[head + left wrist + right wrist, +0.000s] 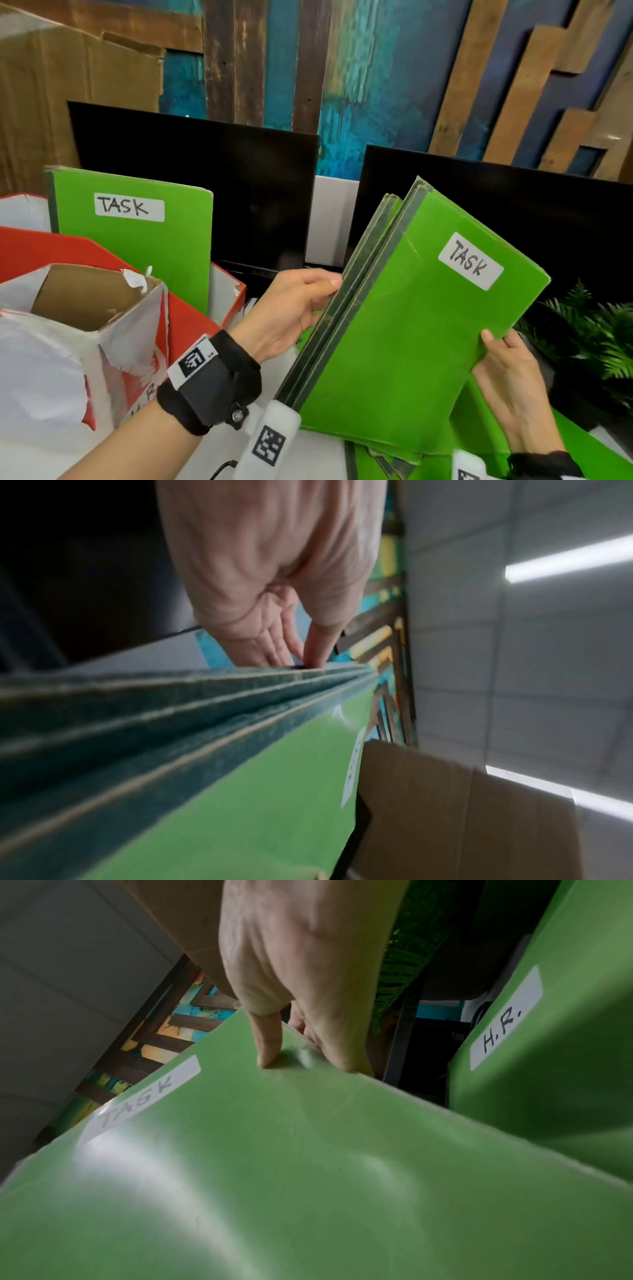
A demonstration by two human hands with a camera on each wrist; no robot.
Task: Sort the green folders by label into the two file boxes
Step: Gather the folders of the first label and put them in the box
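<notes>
I hold a stack of green folders tilted upright over the desk; the front one bears a white label reading TASK. My left hand grips the stack's dark spine edges, thumb on top, fingers behind. My right hand pinches the front folder's right edge, thumb on its face. Another TASK folder stands in the red-and-white file box at the left. A torn white-and-red file box is nearer to me. A folder labelled H.R. lies to the right.
Two black monitors stand behind the boxes and the stack. A green fern sits at the right. More green folders lie on the desk under the held stack. A brown cardboard sheet leans at the back left.
</notes>
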